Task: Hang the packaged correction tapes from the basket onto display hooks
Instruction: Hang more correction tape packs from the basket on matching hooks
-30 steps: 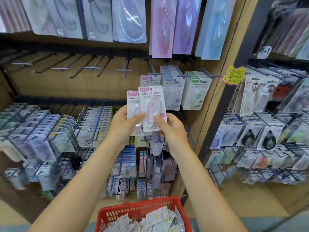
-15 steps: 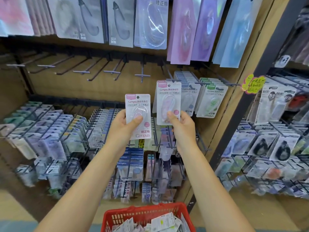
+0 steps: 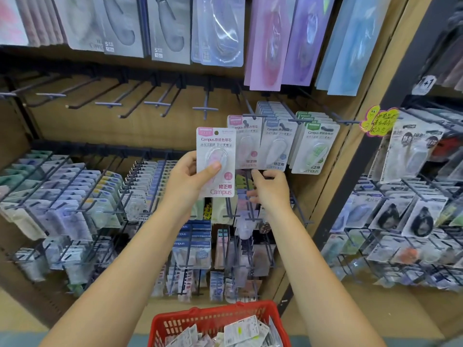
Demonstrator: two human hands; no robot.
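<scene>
— Left grip first: what has the left hand (image 3: 185,182) got?
— It holds a pink-topped Campus correction tape pack (image 3: 216,161) upright, thumb pressed across the clear blister on the front, fingers curled behind the card. The pack is in the air in front of the shelf, not on any hook.
— And the right hand (image 3: 269,190)?
— Just below a second pink pack (image 3: 244,144) that hangs on a display hook (image 3: 246,115). Its fingertips reach the pack's lower edge; whether they pinch the card or only touch it I cannot tell.
— What hangs next to that one?
— To its right a row of blue-topped packs (image 3: 275,144), then green-topped packs (image 3: 314,146), each on its own hook.
— To the left?
— A line of bare hooks (image 3: 155,104) along the same rail.
— And the basket?
— A red basket (image 3: 198,319) sits at the bottom of the view between the forearms, with more packaged tapes (image 3: 243,330) lying loose inside. Bigger packs (image 3: 218,31) hang on the top row.
</scene>
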